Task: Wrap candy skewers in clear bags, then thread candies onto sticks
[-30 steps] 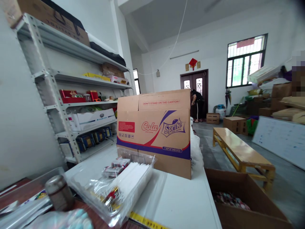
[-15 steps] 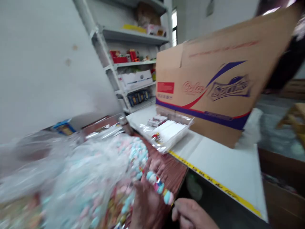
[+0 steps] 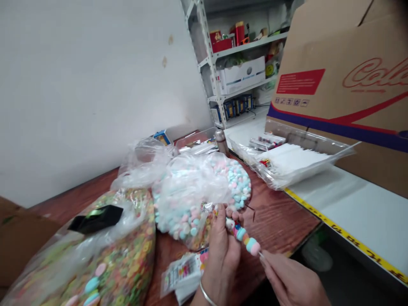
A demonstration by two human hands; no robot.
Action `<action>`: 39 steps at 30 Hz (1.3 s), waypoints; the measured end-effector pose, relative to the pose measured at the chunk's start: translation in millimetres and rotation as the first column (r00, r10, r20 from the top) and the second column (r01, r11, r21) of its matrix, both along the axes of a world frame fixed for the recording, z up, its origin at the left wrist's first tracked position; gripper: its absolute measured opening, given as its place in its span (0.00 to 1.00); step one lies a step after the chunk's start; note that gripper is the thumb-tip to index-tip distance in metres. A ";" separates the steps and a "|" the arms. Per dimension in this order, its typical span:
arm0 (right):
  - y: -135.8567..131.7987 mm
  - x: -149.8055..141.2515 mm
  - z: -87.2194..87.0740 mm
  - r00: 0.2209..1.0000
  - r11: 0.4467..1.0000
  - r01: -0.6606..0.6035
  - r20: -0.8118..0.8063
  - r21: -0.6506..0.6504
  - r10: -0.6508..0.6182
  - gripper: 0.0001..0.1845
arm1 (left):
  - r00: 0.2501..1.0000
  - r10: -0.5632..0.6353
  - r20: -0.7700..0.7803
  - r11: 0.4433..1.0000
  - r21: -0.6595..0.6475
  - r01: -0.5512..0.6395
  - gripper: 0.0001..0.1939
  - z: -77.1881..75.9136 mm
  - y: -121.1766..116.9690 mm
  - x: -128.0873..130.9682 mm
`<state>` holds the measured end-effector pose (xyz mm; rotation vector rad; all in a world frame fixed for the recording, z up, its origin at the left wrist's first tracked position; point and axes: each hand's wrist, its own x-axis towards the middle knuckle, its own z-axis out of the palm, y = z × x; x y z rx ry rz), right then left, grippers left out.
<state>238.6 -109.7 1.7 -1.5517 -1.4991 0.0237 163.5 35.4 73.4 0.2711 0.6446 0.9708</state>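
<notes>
Apparently adjusting the marshmallow skewer (image 3: 241, 234), the left hand (image 3: 225, 248) is gripping its far end, the right hand (image 3: 291, 275) pinching its near-end stick (image 3: 261, 255); the next move is likely needing steadiness.

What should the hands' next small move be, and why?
Perhaps curl the left hand more closely around the candy skewer to steady it: the far end lies by that hand, while the right hand pinches the near end beside the pink piece.

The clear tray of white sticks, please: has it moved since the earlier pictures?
No; the clear tray keeps its place by the Cola carton and yellow strip.
</notes>
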 end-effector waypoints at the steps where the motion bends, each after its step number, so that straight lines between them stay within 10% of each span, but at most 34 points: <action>1: -0.3 -2.3 -3.7 0.987 0.997 0.021 0.158 0.078 -0.033 0.13 | 1.000 0.018 -0.008 1.000 -0.014 -0.018 0.06 0.6 0.4 -3.8; 5: 1.4 -14.6 -12.3 0.953 0.980 0.164 0.238 0.111 -0.186 0.16 | 0.999 0.026 0.038 0.999 -0.049 -0.024 0.07 1.9 1.6 -16.5; 9: 7.9 -24.5 -8.5 0.966 0.995 -0.023 -0.258 -0.096 -0.003 0.10 | 0.995 0.025 0.100 0.999 -0.034 -0.022 0.08 -2.6 2.9 -24.9; 12: 13.9 -28.3 -5.7 0.559 0.909 -0.333 -0.829 -0.249 -0.022 0.18 | 0.989 0.020 0.146 1.000 -0.027 -0.016 0.10 -7.2 3.9 -29.2; 15: 19.7 -30.1 -3.6 0.065 0.833 -0.540 -0.992 -0.123 -0.104 0.26 | 0.987 -0.013 0.163 1.000 0.017 0.011 0.12 -12.0 3.5 -30.2; 20: 32.1 -33.8 11.3 -0.199 0.825 -0.564 -0.977 0.049 -0.078 0.23 | 0.994 -0.061 0.087 0.996 0.065 0.056 0.13 -23.1 -5.8 -22.2; 23: 37.6 -36.4 14.5 -0.155 0.839 -0.544 -0.981 -0.011 -0.113 0.23 | 0.992 -0.117 0.041 0.993 0.020 0.116 0.14 -28.0 -9.2 -17.6; 28: 27.6 -32.1 -7.6 0.650 0.936 -0.198 -0.754 -0.292 -0.098 0.16 | 1.000 -0.025 -0.003 0.998 0.065 0.025 0.14 -25.8 2.3 -16.5; 31: 22.7 -28.5 -17.0 0.859 0.953 -0.099 -0.507 -0.285 -0.063 0.13 | 0.999 -0.010 -0.031 0.997 0.077 0.012 0.14 -27.5 -0.8 -12.4; 34: 29.0 -27.1 -13.1 0.751 0.955 -0.138 -0.657 -0.262 -0.072 0.13 | 0.994 -0.079 -0.076 0.994 0.064 0.083 0.15 -35.3 -17.5 -5.4; 39: 40.9 -26.0 -5.7 0.170 0.938 -0.299 -0.977 -0.175 -0.128 0.23 | 0.984 -0.164 -0.069 0.986 0.025 0.166 0.16 -43.1 -29.9 -3.3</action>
